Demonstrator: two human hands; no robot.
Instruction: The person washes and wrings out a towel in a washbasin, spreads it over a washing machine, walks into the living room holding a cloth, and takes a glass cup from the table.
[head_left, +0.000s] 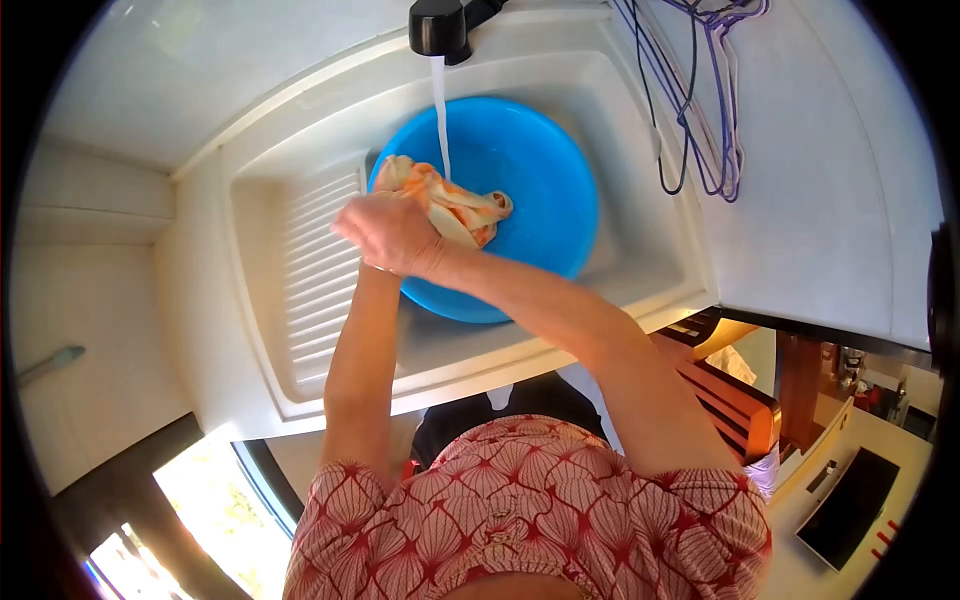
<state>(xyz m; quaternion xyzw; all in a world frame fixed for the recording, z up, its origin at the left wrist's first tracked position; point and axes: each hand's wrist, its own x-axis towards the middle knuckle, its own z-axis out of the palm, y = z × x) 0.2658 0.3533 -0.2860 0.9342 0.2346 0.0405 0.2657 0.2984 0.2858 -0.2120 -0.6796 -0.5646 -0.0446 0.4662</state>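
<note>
A bunched, wet-looking cloth, cream with orange patches, hangs over the left part of a blue basin. My right hand reaches across from the right, its fingers closed at the near end of the cloth. Beneath it lies my left hand, mostly covered; only its wrist shows, with a thin band around it, so its fingers cannot be made out. Water runs from a black tap into the basin beside the cloth.
Around the basin is a pale sink with a ribbed draining board on the left. Several hangers lie on the white counter at the right. A slatted wooden chair stands behind the sink's right front edge.
</note>
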